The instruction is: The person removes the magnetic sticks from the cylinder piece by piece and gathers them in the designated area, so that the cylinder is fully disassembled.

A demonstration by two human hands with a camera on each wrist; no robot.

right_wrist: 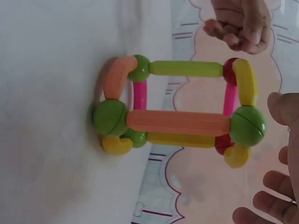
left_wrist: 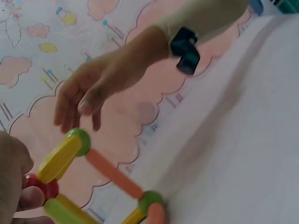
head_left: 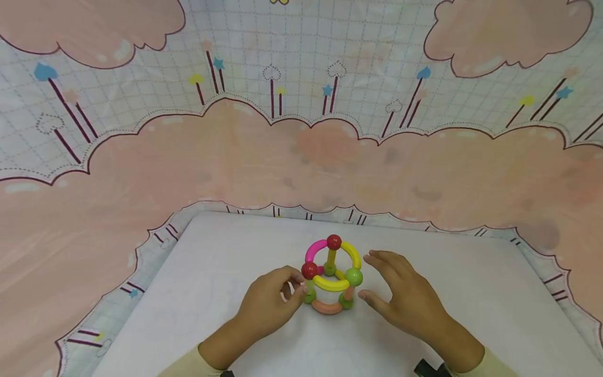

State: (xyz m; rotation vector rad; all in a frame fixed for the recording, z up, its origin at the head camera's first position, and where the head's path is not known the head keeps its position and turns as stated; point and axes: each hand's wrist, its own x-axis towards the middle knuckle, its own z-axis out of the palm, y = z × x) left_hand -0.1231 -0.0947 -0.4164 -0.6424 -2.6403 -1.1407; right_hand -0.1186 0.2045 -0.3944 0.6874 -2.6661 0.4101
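While right fingers (head_left: 394,261) spread wide, left fingers (head_left: 290,273) (loosely curled) flank the toy frame (head_left: 332,285).

there are two hands (head_left: 268,301), six balls (head_left: 334,242), three straight rods (right_wrist: 180,121) and six curved rods (head_left: 331,284).

Balls (head_left: 334,242), between the hands (head_left: 272,299) (head_left: 409,297): glossy, smooth plastic. Rods (right_wrist: 180,121), there too: plastic, duller, finely ribbed. Worktop (head_left: 226,241), beneath hands: smooth, matt. Backdrop (head_left: 330,175), beyond hands: cloth-like, faint sheen. Sleeves (head_left: 188,364), behind hands: matt cloth.
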